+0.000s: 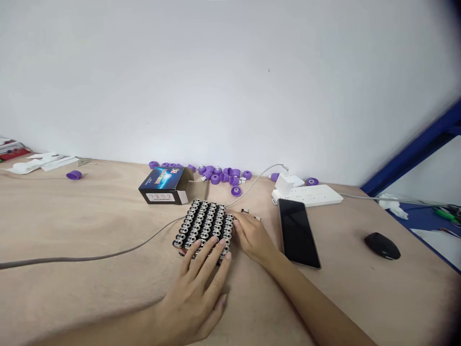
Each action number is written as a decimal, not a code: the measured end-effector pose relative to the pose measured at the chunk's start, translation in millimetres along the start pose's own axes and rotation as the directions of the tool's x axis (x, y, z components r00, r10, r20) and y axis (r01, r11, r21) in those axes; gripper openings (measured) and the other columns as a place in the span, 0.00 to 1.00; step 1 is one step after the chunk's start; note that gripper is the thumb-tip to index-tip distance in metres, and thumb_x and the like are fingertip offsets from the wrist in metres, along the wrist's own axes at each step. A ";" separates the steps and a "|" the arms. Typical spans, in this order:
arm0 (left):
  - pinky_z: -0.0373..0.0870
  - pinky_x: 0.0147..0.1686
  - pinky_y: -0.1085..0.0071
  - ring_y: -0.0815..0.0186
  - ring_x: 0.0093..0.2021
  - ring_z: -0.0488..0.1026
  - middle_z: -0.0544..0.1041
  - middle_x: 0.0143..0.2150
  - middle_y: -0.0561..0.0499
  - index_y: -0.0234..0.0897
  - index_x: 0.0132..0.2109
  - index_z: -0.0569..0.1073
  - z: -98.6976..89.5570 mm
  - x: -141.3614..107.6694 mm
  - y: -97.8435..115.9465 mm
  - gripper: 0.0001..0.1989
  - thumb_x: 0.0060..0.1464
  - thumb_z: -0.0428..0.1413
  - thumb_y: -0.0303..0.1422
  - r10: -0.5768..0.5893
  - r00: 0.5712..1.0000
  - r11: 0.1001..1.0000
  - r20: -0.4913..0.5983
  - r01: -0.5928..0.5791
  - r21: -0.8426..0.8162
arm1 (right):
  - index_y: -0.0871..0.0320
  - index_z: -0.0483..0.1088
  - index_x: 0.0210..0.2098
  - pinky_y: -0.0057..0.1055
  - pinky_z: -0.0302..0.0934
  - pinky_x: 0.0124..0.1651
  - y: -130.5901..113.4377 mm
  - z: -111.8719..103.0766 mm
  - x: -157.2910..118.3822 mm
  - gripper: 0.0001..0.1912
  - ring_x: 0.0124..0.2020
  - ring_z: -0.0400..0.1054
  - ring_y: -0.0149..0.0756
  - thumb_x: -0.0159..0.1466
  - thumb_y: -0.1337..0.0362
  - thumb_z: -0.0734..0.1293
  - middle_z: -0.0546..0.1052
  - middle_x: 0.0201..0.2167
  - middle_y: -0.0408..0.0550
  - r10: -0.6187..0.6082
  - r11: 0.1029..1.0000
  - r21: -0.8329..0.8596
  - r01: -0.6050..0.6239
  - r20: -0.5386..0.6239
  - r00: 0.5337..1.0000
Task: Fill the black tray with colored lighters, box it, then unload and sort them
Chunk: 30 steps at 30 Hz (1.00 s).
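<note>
A block of several rows of small black parts with silver ring-like tops (pixel 207 221) lies on the table in front of me. My left hand (pixel 203 276) rests with fingers spread over its near edge, fingertips touching the tops. At the block's right side is my right hand (pixel 252 235), thumb and fingers drawn together by the far end of the rightmost row. What they pinch, if anything, is hidden. That row begins a little nearer to me than the others. Just beyond the right hand lie small dark and silver pieces (pixel 245 211), partly covered.
An open black-and-blue box (pixel 163 185) lies behind the block. Several purple caps (pixel 224 177) line the wall. A white power strip (pixel 313 194), a phone (pixel 298 233) and a black mouse (pixel 382 245) are on the right. A grey cable (pixel 108 257) crosses the left side.
</note>
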State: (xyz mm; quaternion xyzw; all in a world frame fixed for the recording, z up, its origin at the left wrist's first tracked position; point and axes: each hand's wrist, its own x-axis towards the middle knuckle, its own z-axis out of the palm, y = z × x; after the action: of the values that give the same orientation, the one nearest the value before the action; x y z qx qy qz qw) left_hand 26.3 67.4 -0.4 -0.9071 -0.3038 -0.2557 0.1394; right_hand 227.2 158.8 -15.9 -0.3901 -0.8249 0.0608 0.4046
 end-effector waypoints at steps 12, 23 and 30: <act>0.45 0.66 0.45 0.41 0.67 0.58 0.68 0.64 0.31 0.23 0.62 0.67 -1.7 -4.4 -2.0 0.26 0.62 0.52 0.35 0.017 0.999 0.999 0.032 -0.019 0.051 | 0.62 0.58 0.63 0.62 0.58 0.56 8.6 2.6 -19.6 0.31 0.61 0.61 0.62 0.65 0.58 0.65 0.67 0.59 0.69 0.260 0.924 -0.243 -0.297 -0.171 0.950; 0.37 0.68 0.46 0.42 0.69 0.54 0.63 0.68 0.33 0.24 0.67 0.61 2.3 -10.7 -7.1 0.30 0.65 0.49 0.38 0.027 0.998 0.999 0.063 -0.029 0.041 | 0.64 0.52 0.67 0.53 0.66 0.55 18.3 2.8 -29.5 0.35 0.55 0.68 0.55 0.64 0.61 0.65 0.72 0.56 0.66 0.244 0.946 -0.242 -0.213 0.102 0.964; 0.37 0.68 0.46 0.42 0.70 0.52 0.60 0.69 0.31 0.23 0.68 0.59 4.1 -10.0 -8.7 0.29 0.64 0.49 0.35 0.016 0.997 1.000 0.077 -0.017 0.018 | 0.59 0.53 0.65 0.51 0.69 0.51 6.6 -5.3 -33.0 0.39 0.48 0.74 0.52 0.61 0.53 0.70 0.76 0.50 0.61 0.304 0.926 -0.198 -0.323 -0.120 0.945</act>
State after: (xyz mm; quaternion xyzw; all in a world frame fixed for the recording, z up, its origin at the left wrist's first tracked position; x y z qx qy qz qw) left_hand 15.6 71.0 -8.4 -0.9174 -0.3038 -0.2169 0.1381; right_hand 247.2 139.4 -35.6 -0.5605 -0.7351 0.0179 0.3809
